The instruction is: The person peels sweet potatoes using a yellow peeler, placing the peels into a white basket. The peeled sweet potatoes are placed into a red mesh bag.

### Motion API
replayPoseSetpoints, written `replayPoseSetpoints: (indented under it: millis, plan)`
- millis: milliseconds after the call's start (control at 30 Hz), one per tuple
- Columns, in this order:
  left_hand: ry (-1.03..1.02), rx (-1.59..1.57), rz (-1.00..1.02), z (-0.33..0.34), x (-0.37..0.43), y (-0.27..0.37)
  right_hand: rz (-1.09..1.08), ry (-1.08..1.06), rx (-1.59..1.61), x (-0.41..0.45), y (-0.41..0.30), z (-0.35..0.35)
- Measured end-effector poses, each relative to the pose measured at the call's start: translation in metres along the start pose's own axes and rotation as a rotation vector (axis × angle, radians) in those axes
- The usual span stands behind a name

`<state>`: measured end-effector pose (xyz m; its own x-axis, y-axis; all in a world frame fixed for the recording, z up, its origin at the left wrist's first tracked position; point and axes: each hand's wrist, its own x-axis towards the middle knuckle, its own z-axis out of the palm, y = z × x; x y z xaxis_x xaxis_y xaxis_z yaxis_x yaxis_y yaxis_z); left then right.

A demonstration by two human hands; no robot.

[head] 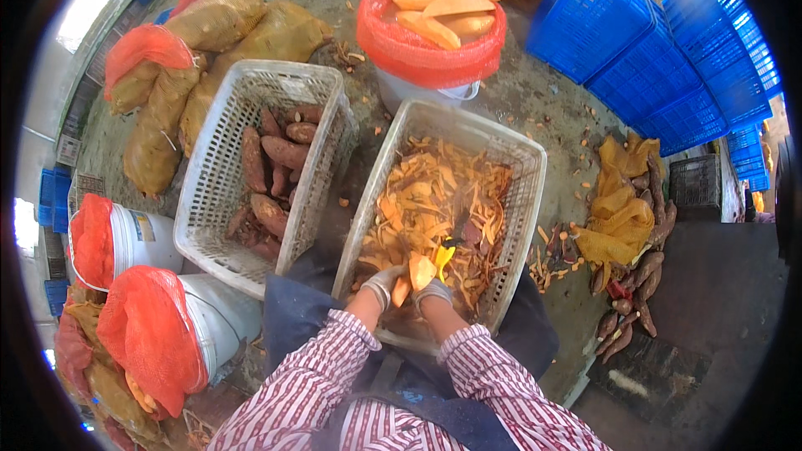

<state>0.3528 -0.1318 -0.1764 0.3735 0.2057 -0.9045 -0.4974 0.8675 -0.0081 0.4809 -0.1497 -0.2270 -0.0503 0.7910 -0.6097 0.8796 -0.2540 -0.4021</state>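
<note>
Between my hands is a peeled orange sweet potato [421, 271], above a pale plastic crate [531, 200] of peelings. My left hand [380, 286], in a light glove, grips it from the left side. A second orange piece [400, 292] sits beside it near the left fingers; whether it is held or part of the same root is unclear. My right hand [432, 292], also gloved, is shut on a yellow-handled peeler [444, 257] with a black part at its far end. Orange and brown peelings [432, 194] fill the crate under both hands.
A second crate [216, 119] on the left holds unpeeled sweet potatoes [285, 151]. Ahead stands a bucket [401, 91] with peeled ones [460, 6] in red mesh. Mesh sacks [150, 138] and buckets [147, 238] line the left; blue crates [626, 50] and loose sweet potatoes [648, 275] lie right.
</note>
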Motion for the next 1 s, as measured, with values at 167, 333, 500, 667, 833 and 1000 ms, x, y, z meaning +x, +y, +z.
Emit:
replayPoseSetpoints:
  millis: [167, 333, 500, 667, 833, 1000]
  plan:
    - [0.173, 0.242, 0.126, -0.026, 0.04, -0.01, -0.008, -0.065, -0.03, -0.008, -0.007, -0.01]
    - [0.237, -0.089, 0.084, 0.058, -0.063, 0.004, -0.001, -0.134, -0.079, -0.012, -0.008, -0.028]
    - [0.264, 0.246, 0.173, 0.023, -0.091, -0.004, -0.023, -0.247, -0.147, -0.01, -0.041, -0.069]
    - [-0.077, 0.067, 0.385, 0.045, -0.168, 0.034, -0.035, -0.396, -0.251, -0.043, -0.05, -0.137]
    - [-0.248, 0.103, 0.733, 0.138, -0.198, 0.149, -0.226, -0.544, -0.218, -0.078, -0.063, -0.192]
    - [-0.233, 0.606, 1.033, 0.248, -0.191, 0.264, -0.287, -0.451, -0.02, -0.082, -0.056, -0.214]
